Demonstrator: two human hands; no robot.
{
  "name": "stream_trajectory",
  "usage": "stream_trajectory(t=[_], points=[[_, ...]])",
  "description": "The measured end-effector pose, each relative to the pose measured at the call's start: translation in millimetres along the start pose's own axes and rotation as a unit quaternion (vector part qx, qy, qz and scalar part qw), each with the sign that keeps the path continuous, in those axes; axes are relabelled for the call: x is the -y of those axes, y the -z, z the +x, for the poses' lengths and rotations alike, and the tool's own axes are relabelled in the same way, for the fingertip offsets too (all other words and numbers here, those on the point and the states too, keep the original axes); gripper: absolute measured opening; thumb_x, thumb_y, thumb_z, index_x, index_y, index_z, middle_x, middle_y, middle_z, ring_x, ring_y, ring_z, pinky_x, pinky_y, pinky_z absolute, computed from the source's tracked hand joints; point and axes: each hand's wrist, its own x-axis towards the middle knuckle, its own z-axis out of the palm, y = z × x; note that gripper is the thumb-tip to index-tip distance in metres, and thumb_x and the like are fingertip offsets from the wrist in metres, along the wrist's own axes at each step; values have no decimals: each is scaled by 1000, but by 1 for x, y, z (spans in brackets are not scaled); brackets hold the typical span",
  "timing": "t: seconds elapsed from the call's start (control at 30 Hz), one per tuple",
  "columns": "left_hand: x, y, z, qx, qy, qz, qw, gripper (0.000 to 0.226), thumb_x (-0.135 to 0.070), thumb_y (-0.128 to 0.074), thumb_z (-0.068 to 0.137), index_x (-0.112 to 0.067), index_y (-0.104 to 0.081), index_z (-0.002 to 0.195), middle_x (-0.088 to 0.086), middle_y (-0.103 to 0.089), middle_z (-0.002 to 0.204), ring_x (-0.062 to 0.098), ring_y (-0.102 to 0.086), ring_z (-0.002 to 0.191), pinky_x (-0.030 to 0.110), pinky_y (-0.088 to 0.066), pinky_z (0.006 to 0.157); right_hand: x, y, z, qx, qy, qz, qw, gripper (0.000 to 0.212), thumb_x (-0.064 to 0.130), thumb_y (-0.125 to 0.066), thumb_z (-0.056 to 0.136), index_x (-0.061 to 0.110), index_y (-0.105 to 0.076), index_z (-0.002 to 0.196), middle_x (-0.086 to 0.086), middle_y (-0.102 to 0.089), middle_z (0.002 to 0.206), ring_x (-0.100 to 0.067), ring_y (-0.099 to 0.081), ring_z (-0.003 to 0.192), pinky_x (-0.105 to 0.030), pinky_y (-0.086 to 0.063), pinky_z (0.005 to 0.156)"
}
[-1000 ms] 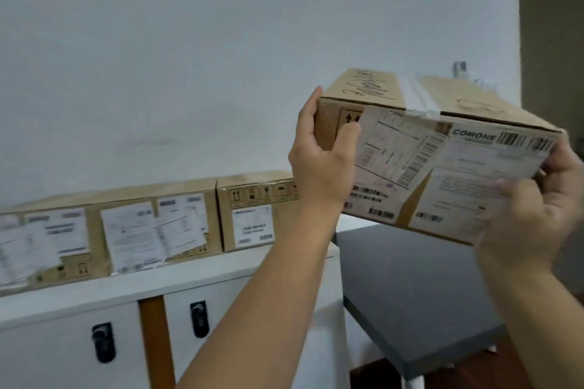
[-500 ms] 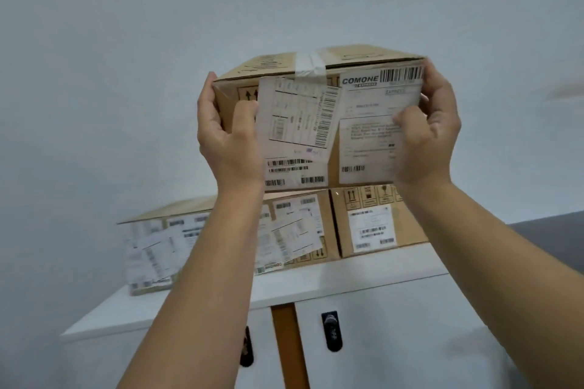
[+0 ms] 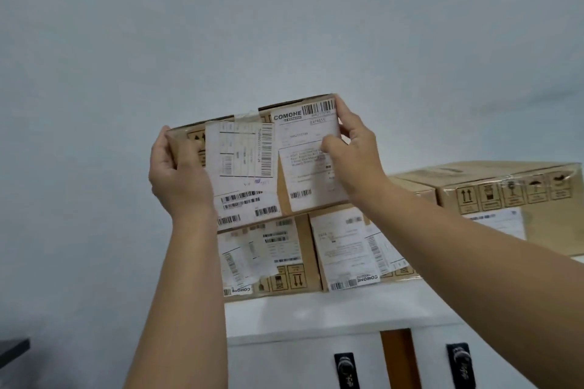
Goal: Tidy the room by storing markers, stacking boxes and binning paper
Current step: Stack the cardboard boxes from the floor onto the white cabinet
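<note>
- The person holds a cardboard box (image 3: pixel 252 164) with both hands, one hand at each end, so the hands are apart with the box between them.
- The left hand (image 3: pixel 177 174) grips the left end of the box: the fingers curl around the side and the thumb lies on the front face.
- The right hand (image 3: pixel 354 151) grips the right end: the fingers reach to the upper right corner and the thumb presses on the white label.
- The front of the held box is covered with several white shipping labels (image 3: pixel 246 155) with barcodes; one of them carries the word "COMONE".
- The box is a little tilted, its right end higher than its left end.
- It is directly above a lower box (image 3: pixel 303 249), which stands on the white cabinet (image 3: pixel 316 316). The bottom edge of the held box is very close to the top of the lower box; I cannot tell if they touch.
- The lower box also has white labels, and some of its print is upside down.
- A bigger box (image 3: pixel 512 199) stands toward the right edge of the cabinet top, just beside the lower box. It has handling symbols along its upper front.
- The cabinet front shows two black handles (image 3: pixel 346 369), with a brown strip (image 3: pixel 398 357) between the doors.
- Behind everything is a plain pale wall (image 3: pixel 284 25).
- A dark surface (image 3: pixel 12 352) shows at the lower left edge of the view.
</note>
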Motion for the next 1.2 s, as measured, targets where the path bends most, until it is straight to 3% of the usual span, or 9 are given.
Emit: stream_trajectory(t=[0.1, 0.17, 0.3, 0.43, 0.5, 0.63, 0.83, 1.03, 1.2], points=[[23, 8, 24, 44, -6, 71, 996, 59, -55, -53, 81, -29, -60, 134, -41, -66, 92, -11, -59, 97, 28, -49, 100, -25, -16, 2, 40, -46, -41, 997, 77, 7, -50, 83, 38, -27, 150, 10, -46, 141, -11, -49, 125, -39, -48, 103], [37, 10, 38, 86, -3, 83, 993, 81, -60, -53, 66, -30, -53, 141, -23, -67, 119, -2, -61, 107, 21, -50, 92, -36, -21, 6, 72, -62, -74, 993, 80, 6, -50, 88, 42, -18, 152, 9, -45, 144, -11, -50, 123, -34, -50, 98], [72, 19, 71, 171, 18, 141, 975, 66, -33, -63, 88, -38, -38, 149, -20, -54, 132, -13, -55, 96, 12, -46, 73, -48, -23, 23, 136, -82, -199, 967, 82, 24, -57, 94, 46, -3, 151, 10, -44, 147, -18, -55, 121, -44, -49, 100], [118, 43, 82, 220, 61, 223, 948, 53, -57, -62, 84, -44, -51, 134, -18, -63, 128, 8, -64, 109, 35, -53, 93, -68, -29, 20, 202, -144, -280, 927, 84, 28, -64, 91, 43, -9, 152, 5, -56, 130, -18, -53, 120, -38, -48, 97], [136, 52, 75, 248, 82, 227, 938, 36, -56, -60, 89, -40, -59, 122, -18, -69, 110, 10, -67, 103, 34, -54, 87, -79, -34, 15, 201, -155, -309, 917, 77, 26, -65, 89, 41, -20, 150, 6, -59, 119, -17, -56, 111, -32, -48, 87], [153, 58, 63, 240, 103, 209, 942, 55, -69, -55, 84, -27, -61, 120, -11, -71, 107, 12, -69, 98, 30, -54, 80, -94, -36, 13, 169, -146, -319, 921, 61, 32, -65, 89, 40, -38, 144, 4, -64, 112, -15, -60, 97, -26, -50, 70], [151, 56, 51, 210, 99, 222, 947, 53, -69, -51, 87, -24, -58, 114, -17, -65, 96, -2, -61, 83, 15, -42, 62, -94, -35, 4, 170, -128, -373, 903, 52, 37, -62, 90, 39, -44, 139, 4, -67, 105, -18, -63, 98, -37, -53, 81], [151, 57, 44, 177, 106, 236, 949, 60, -74, -48, 85, -20, -60, 109, -8, -67, 97, 12, -65, 87, 24, -47, 63, -96, -35, -6, 170, -126, -443, 871, 44, 35, -56, 94, 40, -45, 137, 5, -67, 121, -24, -58, 116, -48, -41, 103], [152, 55, 45, 163, 111, 248, 949, 59, -69, -44, 90, -16, -54, 114, -5, -64, 96, 12, -63, 81, 26, -44, 58, -100, -43, -5, 188, -108, -498, 840, 41, 34, -50, 96, 35, -43, 136, 3, -67, 122, -28, -54, 119, -44, -35, 98]])
